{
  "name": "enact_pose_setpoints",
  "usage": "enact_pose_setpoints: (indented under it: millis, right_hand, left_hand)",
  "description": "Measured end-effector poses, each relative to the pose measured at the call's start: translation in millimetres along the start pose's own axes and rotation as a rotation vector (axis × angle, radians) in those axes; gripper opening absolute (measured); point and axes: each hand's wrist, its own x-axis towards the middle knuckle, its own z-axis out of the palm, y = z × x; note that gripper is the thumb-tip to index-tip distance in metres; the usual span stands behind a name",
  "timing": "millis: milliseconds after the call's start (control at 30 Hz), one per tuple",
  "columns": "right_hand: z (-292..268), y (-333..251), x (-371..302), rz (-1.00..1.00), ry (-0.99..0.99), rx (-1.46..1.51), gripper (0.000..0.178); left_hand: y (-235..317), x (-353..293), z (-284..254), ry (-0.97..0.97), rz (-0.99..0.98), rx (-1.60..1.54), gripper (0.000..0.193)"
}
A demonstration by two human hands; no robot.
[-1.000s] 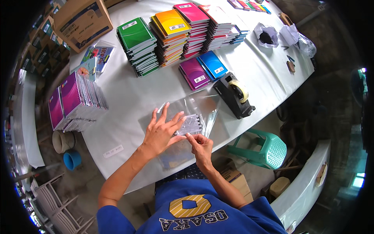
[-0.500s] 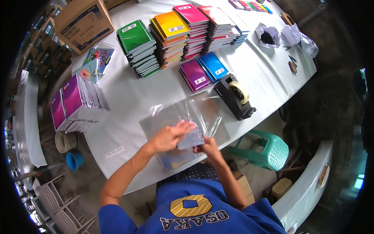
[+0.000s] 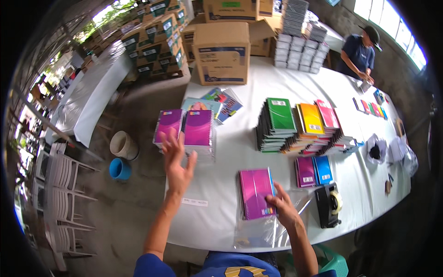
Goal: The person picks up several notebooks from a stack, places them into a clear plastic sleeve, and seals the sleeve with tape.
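My left hand (image 3: pixel 177 164) reaches up to two stacks of purple spiral notebooks (image 3: pixel 199 127), its fingers spread and nothing in them. The fingertips overlap the stacks' front; I cannot tell if they touch. My right hand (image 3: pixel 287 211) grips the right edge of a purple notebook (image 3: pixel 256 194), thumb on its cover. A blue edge shows behind that notebook. Clear plastic bags (image 3: pixel 258 235) lie under and in front of it. A purple notebook (image 3: pixel 305 171) and a blue notebook (image 3: pixel 323 170) lie side by side behind my right hand.
Stacks of green (image 3: pixel 280 115), yellow and pink notebooks stand farther back. A black tape dispenser (image 3: pixel 325 207) sits by the right table edge. A cardboard box (image 3: pixel 221 55) stands at the back. A co-worker (image 3: pixel 360 55) works at the far right. A green stool (image 3: pixel 336 263) is below the table.
The view has swung up and to the left. My left hand has left the plastic bags for the purple stacks. A purple notebook now shows in my right hand above the bags.
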Motion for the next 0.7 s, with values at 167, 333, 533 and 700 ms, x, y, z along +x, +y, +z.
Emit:
enact_pose_setpoints:
  millis: [167,333,533,700]
  right_hand:
    - [123.4,-71.8,104.2,-0.244,-0.178,0.109,0.075]
    - [222.5,-89.6,181.4,-0.303,-0.273,0.214,0.078]
    - [276.4,-36.9,239.5,-0.839,0.127,-0.828,0.059]
    - [253.8,-60.4,194.4,-1.165,0.266,-1.068,0.038]
  left_hand:
    - [-105.2,64.3,-28.7,0.065,-0.311,0.218,0.07]
    - [-198.4,76.3,-36.2,-0.161,-0.781,-0.789,0.092]
    - [-186.5,66.4,-30.4,-0.169,-0.603,-0.994,0.083]
    - [-194.5,50.8,-33.9,0.0,-0.661,-0.989,0.059]
